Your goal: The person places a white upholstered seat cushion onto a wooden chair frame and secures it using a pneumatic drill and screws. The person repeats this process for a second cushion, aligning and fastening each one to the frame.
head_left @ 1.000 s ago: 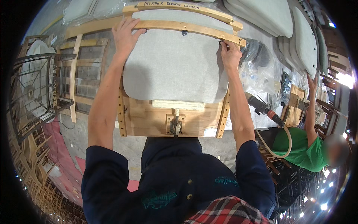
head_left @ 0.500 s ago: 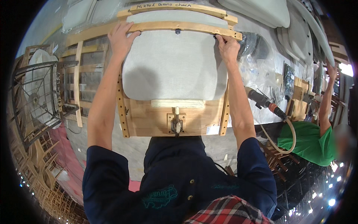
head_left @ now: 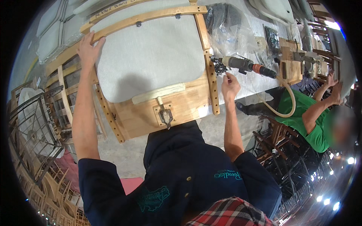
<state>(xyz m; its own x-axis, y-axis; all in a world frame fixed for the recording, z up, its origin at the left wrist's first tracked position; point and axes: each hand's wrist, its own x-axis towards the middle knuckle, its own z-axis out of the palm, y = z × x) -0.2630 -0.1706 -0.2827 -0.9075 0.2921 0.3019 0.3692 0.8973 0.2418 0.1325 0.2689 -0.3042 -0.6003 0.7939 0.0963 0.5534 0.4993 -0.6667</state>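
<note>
Grey panel (head_left: pixel 151 56), left hand (head_left: pixel 89 52) on wooden rail (head_left: pixel 158 14)

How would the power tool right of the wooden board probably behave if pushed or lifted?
The power tool looks chunky, so probably heavy for its size. Its rounded body might roll, though the attached hose would likely drag against that.

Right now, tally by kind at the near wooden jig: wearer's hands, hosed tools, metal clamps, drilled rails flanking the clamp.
Left hand and right hand: 2 hands
Hosed tool: 1
Metal clamp: 1
Drilled rails: 2
Total: 6
</note>
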